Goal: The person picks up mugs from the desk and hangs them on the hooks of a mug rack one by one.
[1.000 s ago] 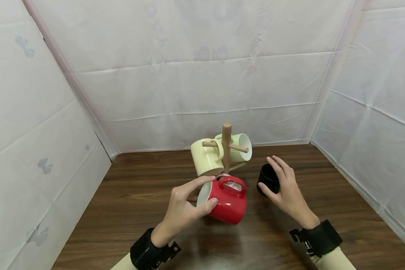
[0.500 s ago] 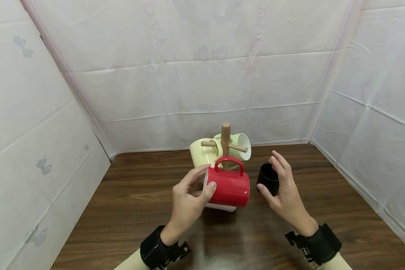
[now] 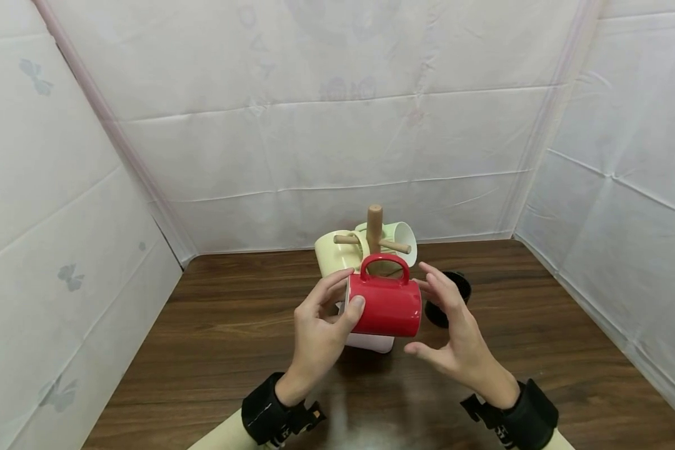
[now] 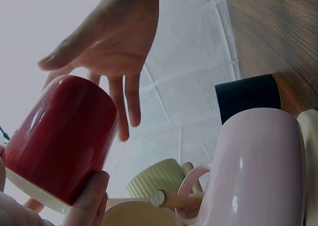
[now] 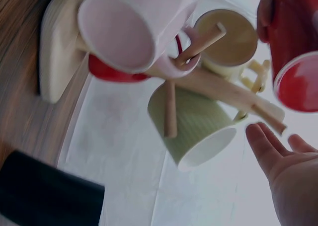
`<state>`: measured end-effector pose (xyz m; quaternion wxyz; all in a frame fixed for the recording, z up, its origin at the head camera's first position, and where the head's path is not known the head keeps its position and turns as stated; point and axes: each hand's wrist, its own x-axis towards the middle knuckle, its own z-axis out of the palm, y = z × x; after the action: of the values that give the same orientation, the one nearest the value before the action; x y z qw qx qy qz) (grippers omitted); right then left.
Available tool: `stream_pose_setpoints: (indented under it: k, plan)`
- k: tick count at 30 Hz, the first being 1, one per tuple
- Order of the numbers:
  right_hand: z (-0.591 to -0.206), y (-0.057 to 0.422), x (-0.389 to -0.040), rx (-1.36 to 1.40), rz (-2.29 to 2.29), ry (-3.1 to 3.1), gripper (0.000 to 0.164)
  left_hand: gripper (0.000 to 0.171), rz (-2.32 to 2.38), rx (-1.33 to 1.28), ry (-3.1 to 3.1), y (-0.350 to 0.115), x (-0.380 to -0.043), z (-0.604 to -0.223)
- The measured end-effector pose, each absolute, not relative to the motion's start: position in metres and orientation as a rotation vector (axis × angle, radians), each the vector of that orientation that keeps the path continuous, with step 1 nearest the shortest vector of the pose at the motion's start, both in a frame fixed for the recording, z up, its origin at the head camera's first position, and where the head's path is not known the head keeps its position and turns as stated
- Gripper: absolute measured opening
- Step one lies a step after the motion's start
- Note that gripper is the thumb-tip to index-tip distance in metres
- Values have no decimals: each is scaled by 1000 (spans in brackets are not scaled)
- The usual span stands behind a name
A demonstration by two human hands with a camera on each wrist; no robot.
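Note:
A red mug [image 3: 386, 306] is held on its side with its handle up, in front of the wooden mug tree [image 3: 374, 220]. My left hand [image 3: 322, 325] grips it at the mouth end, thumb on the near side. Just off its base, my right hand [image 3: 455, 340] has its fingers and thumb spread, holding nothing. Beneath the held mug, a pink mug [image 4: 253, 171] hangs by its handle on a low peg. A yellow mug [image 3: 337, 255] and a ribbed green mug [image 5: 194, 124] hang on the tree too.
A black cup [image 3: 461, 284] stands on the wooden table [image 3: 230, 312], partly behind my right hand. Another red item [image 5: 112, 73] shows behind the pink mug by the tree's base [image 5: 54, 52]. White sheeting [image 3: 337, 150] encloses the back and sides.
My left hand has raised the red mug and levelled it, its handle turning upright. My right hand has moved left from beside the black cup to the mug's base.

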<state>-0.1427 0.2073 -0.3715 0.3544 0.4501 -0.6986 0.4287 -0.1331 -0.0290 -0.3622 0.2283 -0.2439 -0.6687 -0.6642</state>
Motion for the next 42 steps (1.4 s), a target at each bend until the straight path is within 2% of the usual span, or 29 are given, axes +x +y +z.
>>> stream_pose_setpoints:
  k: [5,16,31,42]
  plan:
    - [-375,205,-142,1176,1179,-1855,93,41,-1818,-658,-1846,-27,-134,-363]
    - [-379,208,-143,1124,1210,-1877,74,42,-1861,-680,-1847,-24,-136,-365]
    - [-380,212,-142,1104,1254,-1852,72,48,-1877,-858,-2005,-31,-142,-360]
    - [-375,221,-142,1099,1275,-1862,74,78,-1512,-1135,-2067,-46,-147,-355]
